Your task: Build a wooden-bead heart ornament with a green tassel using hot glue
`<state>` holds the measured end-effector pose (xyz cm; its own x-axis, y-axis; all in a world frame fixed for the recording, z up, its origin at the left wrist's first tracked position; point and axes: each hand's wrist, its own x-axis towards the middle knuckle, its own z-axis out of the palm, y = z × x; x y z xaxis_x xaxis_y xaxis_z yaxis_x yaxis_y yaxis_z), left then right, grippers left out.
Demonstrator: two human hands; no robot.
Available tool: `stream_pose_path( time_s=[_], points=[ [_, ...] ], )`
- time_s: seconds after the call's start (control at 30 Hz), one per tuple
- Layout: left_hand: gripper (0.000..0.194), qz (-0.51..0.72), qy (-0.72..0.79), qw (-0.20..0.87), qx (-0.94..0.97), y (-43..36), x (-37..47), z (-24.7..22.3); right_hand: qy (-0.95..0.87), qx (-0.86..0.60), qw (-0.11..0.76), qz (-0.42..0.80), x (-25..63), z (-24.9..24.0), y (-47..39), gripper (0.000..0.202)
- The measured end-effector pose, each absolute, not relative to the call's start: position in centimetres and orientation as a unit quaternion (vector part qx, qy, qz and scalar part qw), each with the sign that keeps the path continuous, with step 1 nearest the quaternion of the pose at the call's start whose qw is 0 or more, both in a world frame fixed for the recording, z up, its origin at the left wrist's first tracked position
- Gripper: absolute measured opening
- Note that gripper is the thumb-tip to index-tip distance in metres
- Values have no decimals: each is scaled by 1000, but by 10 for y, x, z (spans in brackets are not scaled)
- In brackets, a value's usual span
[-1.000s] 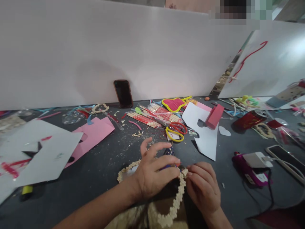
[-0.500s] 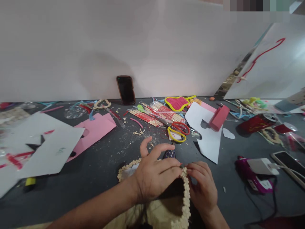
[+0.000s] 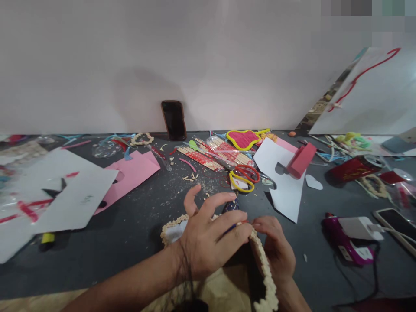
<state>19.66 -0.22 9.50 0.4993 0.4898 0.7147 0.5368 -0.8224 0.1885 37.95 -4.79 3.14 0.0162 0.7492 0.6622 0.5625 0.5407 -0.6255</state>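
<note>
A curved piece with a cream, bumpy edging (image 3: 267, 277) lies in front of me at the table's near side, white inside at its left end. My left hand (image 3: 211, 234) rests over its far side, fingers stretched and spread, fingertips touching the edging. My right hand (image 3: 276, 249) is closed around the edging's right side, thumb hidden behind it. Just beyond the left fingers a dark, shiny pointed object (image 3: 231, 203) shows in part. Scissors (image 3: 242, 178) with red and yellow handles lie farther back.
Packed matchsticks (image 3: 203, 158), cut white paper (image 3: 284, 186) and a red block (image 3: 301, 160) lie ahead. Pink paper (image 3: 138, 173) and white sheets (image 3: 74, 195) are left. A can (image 3: 352, 169), purple device (image 3: 344, 242) and phone (image 3: 396, 227) lie right. Another phone (image 3: 174, 120) leans on the white board.
The near part of the bumpy edging has swung to the right and tilted, showing its inner side. My left fingers have spread slightly; the right hand stays at the edging.
</note>
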Motion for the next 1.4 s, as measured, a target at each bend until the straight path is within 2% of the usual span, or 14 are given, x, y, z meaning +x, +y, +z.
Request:
stream_pose_path(
  time_s=[0.27,0.43,0.87,1.17,1.3,1.4],
  points=[
    [15,-421,-327,32,-846,0,188,102,-613,-519,574,160,376,24,-49,17],
    [15,-425,-383,46,-819,12,167,102,-571,-565,559,207,378,22,-51,9],
    [11,-417,-439,44,-795,5,138,82,-485,-610,520,351,371,36,-46,25],
    [11,-408,-467,46,-783,0,117,72,-464,-631,519,343,375,39,-43,26],
    [11,-391,-496,38,-775,0,103,70,-447,-652,531,305,411,52,-35,21],
    [12,-360,-526,34,-770,1,91,67,-460,-685,494,274,446,63,-27,13]
  ],
)
